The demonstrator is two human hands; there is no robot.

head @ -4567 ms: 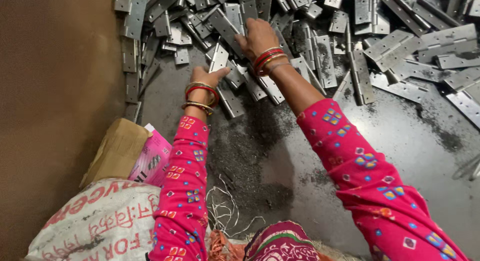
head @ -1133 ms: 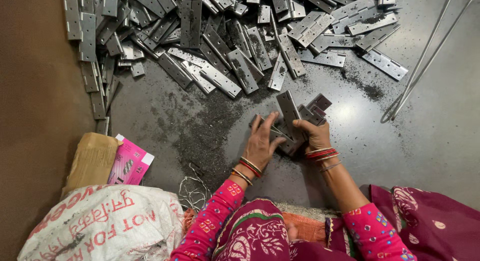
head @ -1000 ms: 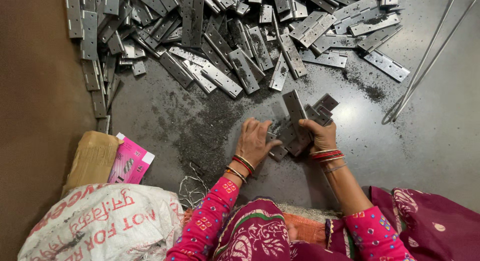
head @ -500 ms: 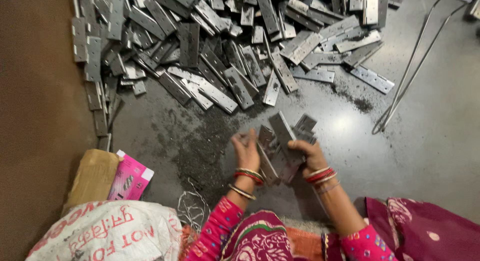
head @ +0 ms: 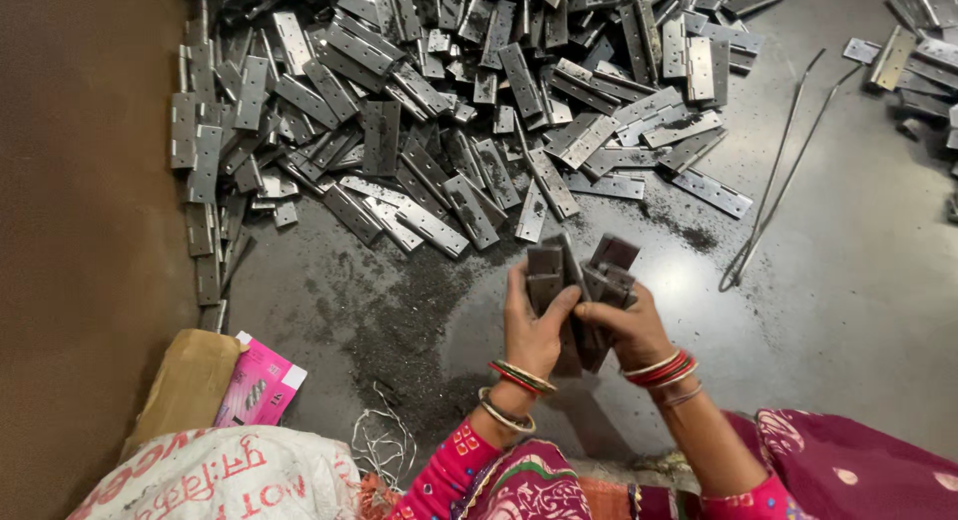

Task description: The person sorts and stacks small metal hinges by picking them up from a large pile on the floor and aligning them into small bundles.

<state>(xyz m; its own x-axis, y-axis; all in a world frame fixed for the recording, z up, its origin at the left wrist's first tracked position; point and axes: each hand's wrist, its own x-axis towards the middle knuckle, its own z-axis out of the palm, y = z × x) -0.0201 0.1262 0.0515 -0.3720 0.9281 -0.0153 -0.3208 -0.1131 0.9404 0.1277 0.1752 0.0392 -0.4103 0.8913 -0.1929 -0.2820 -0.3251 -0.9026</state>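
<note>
Item: our left hand (head: 534,325) and right hand (head: 627,325) together clamp a bundle of steel hinges (head: 579,280), long axis toward twelve o'clock, loose hinge pile (head: 449,111) beyond at eleven.

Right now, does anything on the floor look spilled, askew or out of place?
Dark metal dust is scattered on the floor below the loose pile of hinges. Two bent wire rods lie to its right. Both hands, left hand and right hand, hold hinge plates.
</note>
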